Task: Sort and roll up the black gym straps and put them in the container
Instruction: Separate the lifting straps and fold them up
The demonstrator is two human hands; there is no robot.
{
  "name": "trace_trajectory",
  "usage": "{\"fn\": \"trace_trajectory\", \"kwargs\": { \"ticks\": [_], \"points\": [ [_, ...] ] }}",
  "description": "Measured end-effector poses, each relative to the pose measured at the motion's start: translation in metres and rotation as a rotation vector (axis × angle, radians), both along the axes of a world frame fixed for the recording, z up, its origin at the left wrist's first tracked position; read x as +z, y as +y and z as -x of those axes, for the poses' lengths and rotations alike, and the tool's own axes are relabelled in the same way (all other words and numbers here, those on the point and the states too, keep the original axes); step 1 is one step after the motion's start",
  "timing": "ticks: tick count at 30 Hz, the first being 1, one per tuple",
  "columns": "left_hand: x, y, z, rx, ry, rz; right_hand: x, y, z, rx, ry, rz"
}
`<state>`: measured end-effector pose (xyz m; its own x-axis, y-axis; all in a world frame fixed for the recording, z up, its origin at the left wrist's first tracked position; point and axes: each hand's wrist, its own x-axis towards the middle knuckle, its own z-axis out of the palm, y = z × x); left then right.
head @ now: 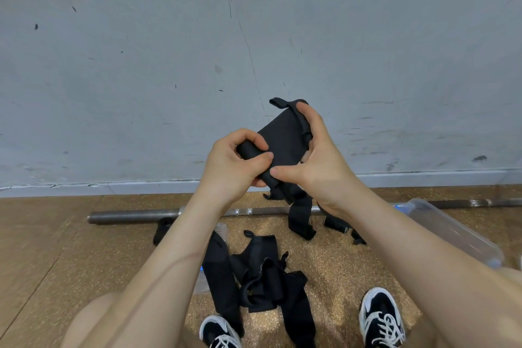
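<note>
From the head view, I am rolling one strap (285, 135) in the air in front of the wall (254, 22), well above the floor (56, 234). My left hand (231, 161) is closing around the rolled end, thumb and fingers pinching the tight roll, while my right hand (313, 155) is gripping the flat part at its upper edge, thumb pressing beside the roll. A loose tail is hanging down below my wrists toward the bar (135, 216). So the rolling step is only begun: most of this strap is lying flat, unrolled. Next I judge I need to keep turning the roll toward my right hand, holding tension so it stays tight, and gather in the tail. More straps (254, 277) are lying in a tangled heap on the floor between my shoes (381, 316), not yet sorted. The container (452, 229) is sitting on the floor at the right, just behind my right forearm; I cannot tell what is in it
</note>
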<state>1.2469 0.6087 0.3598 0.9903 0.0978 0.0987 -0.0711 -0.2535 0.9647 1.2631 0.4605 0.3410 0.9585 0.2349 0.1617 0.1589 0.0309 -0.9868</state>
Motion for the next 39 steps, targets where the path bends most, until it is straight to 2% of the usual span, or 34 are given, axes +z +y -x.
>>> {"fn": "trace_trajectory", "kwargs": {
  "ticks": [6,8,11,13,16,26,30,35,37,39],
  "points": [
    [-0.002,0.000,0.000,0.015,0.019,-0.001,0.004,-0.006,-0.002,0.009,0.046,0.009],
    [0.002,0.005,0.001,-0.088,0.080,0.123,0.007,-0.011,-0.005,0.049,0.117,-0.045],
    [0.006,0.018,0.002,-0.324,0.161,0.368,0.012,-0.021,-0.010,0.144,0.277,-0.262],
    [0.004,0.023,0.001,-0.380,0.146,0.415,0.013,-0.024,-0.010,0.183,0.350,-0.353],
    [-0.003,0.019,-0.004,-0.310,0.112,0.357,0.011,-0.020,-0.008,0.190,0.377,-0.386],
    [-0.005,0.003,-0.006,-0.084,0.045,0.238,0.009,-0.014,-0.005,0.156,0.285,-0.303],
    [-0.003,0.003,-0.004,-0.099,-0.008,0.124,0.007,-0.013,-0.004,0.146,0.261,-0.268],
    [-0.007,0.001,-0.004,-0.100,-0.056,-0.054,0.007,-0.015,-0.006,0.098,0.207,-0.106],
    [-0.007,0.003,-0.004,-0.126,-0.038,-0.049,0.008,-0.017,-0.007,0.097,0.207,-0.109],
    [-0.006,0.010,-0.004,-0.225,0.033,0.069,0.011,-0.020,-0.006,0.132,0.259,-0.182]
  ]
}}
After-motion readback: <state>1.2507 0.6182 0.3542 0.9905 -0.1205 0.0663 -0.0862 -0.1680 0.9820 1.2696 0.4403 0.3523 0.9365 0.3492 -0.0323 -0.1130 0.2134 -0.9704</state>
